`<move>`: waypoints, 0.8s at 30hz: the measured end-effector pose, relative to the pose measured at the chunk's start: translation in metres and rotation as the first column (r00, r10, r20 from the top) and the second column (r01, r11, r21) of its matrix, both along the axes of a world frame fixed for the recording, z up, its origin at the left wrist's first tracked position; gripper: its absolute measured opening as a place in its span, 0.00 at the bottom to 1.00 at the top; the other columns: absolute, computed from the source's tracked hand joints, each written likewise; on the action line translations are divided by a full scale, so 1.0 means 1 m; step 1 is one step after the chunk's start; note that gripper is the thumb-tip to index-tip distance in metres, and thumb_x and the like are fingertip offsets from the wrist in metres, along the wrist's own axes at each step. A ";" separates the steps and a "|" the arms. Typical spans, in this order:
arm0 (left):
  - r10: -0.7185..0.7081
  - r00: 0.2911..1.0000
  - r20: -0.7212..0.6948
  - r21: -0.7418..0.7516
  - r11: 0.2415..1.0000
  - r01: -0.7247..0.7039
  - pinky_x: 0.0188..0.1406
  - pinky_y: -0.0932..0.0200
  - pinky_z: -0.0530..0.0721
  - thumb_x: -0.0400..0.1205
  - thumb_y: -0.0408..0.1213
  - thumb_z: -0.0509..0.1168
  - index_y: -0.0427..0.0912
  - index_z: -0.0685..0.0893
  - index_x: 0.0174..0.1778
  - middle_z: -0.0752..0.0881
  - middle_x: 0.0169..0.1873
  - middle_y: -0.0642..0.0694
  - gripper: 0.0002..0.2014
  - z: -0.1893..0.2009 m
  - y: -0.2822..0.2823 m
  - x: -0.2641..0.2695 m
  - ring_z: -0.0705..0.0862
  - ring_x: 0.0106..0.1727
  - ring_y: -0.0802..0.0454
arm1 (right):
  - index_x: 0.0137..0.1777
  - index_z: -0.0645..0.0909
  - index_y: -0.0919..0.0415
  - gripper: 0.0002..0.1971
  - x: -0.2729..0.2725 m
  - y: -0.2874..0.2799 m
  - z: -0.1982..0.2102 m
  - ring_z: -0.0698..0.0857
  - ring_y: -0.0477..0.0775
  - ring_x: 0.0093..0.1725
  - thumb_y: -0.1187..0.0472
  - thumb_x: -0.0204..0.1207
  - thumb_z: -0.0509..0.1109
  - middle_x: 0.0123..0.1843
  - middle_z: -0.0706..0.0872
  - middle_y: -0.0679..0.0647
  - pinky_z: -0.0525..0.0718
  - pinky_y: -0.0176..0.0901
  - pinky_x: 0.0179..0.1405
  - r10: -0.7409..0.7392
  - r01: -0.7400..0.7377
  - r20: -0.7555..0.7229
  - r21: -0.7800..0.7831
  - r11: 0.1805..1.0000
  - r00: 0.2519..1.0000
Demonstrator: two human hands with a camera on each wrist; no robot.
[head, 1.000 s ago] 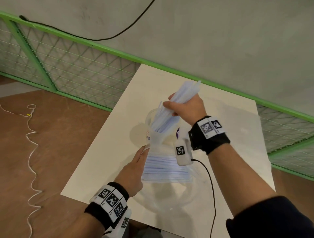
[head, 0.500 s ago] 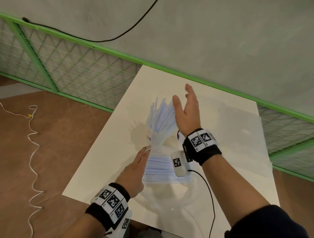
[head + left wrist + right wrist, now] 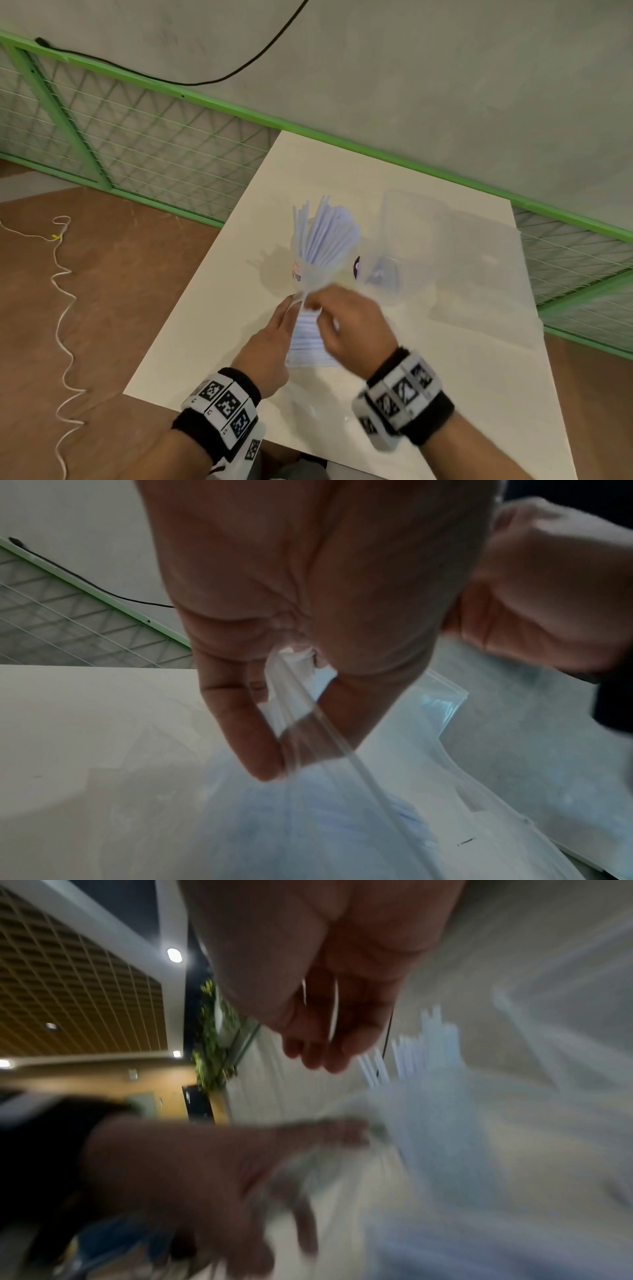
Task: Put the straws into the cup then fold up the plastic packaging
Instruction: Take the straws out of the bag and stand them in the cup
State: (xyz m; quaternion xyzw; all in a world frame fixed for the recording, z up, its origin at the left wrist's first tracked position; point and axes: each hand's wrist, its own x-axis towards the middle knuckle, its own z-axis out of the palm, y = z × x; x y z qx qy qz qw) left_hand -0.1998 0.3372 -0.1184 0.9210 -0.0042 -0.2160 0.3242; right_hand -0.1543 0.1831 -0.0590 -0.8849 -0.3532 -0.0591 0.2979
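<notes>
White table (image 3: 428,359) set against a grey wall with a green-framed mesh fence (image 3: 137,144) along it, a black cable (image 3: 212,80) sagging across the wall, brown floor to my left with a white cord (image 3: 63,308) snaking over it. Right wrist view is motion-blurred; it catches a slatted ceiling with spot lights and some greenery behind. Clear cup (image 3: 325,270) stands mid-table with a purple mark on its side; a bunch of pale blue straws (image 3: 329,236) fans upright out of it. The plastic packaging (image 3: 310,339) lies flat on the table just on my side of the cup, more straws visible inside it, its mouth end raised toward the cup. A second clear plastic sheet (image 3: 472,260) lies right of the cup. My left hand (image 3: 270,346) comes in from the left edge of the bag; left wrist view shows thumb and forefinger pinching the bag's clear lip, so left grip is closed on the packaging. My right hand (image 3: 349,325) sits over the bag's mouth, just beside the left, knuckles up, fingers curled down at the straw ends; blurred, so I can't tell whether that grip has anything. Both wrists carry black bands with marker tags.
</notes>
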 end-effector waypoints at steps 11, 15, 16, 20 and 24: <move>-0.041 0.999 0.017 -0.089 0.995 0.043 0.47 0.55 0.86 0.71 0.16 0.60 0.60 0.34 0.83 0.34 0.81 0.69 0.56 -0.008 -0.010 -0.002 0.84 0.56 0.47 | 0.51 0.88 0.55 0.27 -0.042 -0.026 -0.125 0.86 0.56 0.41 0.64 0.48 0.85 0.49 0.87 0.51 0.84 0.46 0.32 -0.248 0.153 -0.056 -0.649 0.745 0.967; -0.032 0.999 0.012 -0.094 0.995 0.033 0.47 0.54 0.86 0.70 0.17 0.61 0.60 0.36 0.84 0.36 0.81 0.70 0.56 -0.008 -0.006 -0.001 0.84 0.52 0.47 | 0.43 0.87 0.53 0.20 -0.043 -0.025 -0.131 0.85 0.56 0.40 0.60 0.48 0.86 0.45 0.86 0.51 0.84 0.48 0.33 -0.276 0.188 -0.023 -0.680 0.709 0.961; -0.030 0.999 0.015 -0.091 0.995 0.031 0.45 0.54 0.86 0.70 0.17 0.61 0.60 0.37 0.84 0.36 0.82 0.70 0.56 -0.008 -0.006 -0.001 0.84 0.51 0.47 | 0.42 0.87 0.53 0.19 -0.043 -0.025 -0.133 0.85 0.56 0.39 0.60 0.48 0.85 0.44 0.86 0.50 0.83 0.48 0.33 -0.281 0.194 -0.018 -0.683 0.704 0.959; -0.029 0.999 0.025 -0.080 0.996 0.031 0.42 0.54 0.86 0.70 0.16 0.61 0.60 0.37 0.84 0.35 0.81 0.71 0.56 -0.010 -0.004 -0.002 0.85 0.51 0.46 | 0.37 0.86 0.53 0.15 -0.044 -0.023 -0.134 0.84 0.56 0.37 0.62 0.49 0.84 0.36 0.86 0.49 0.83 0.49 0.34 -0.265 0.183 -0.007 -0.705 0.685 0.964; -0.023 0.999 0.034 -0.086 0.996 0.026 0.44 0.53 0.87 0.69 0.17 0.60 0.59 0.39 0.84 0.37 0.81 0.71 0.55 -0.010 -0.001 -0.002 0.85 0.50 0.47 | 0.31 0.85 0.52 0.13 -0.042 -0.021 -0.131 0.82 0.55 0.32 0.64 0.46 0.82 0.28 0.83 0.47 0.82 0.48 0.33 -0.255 0.170 -0.007 -0.726 0.666 0.967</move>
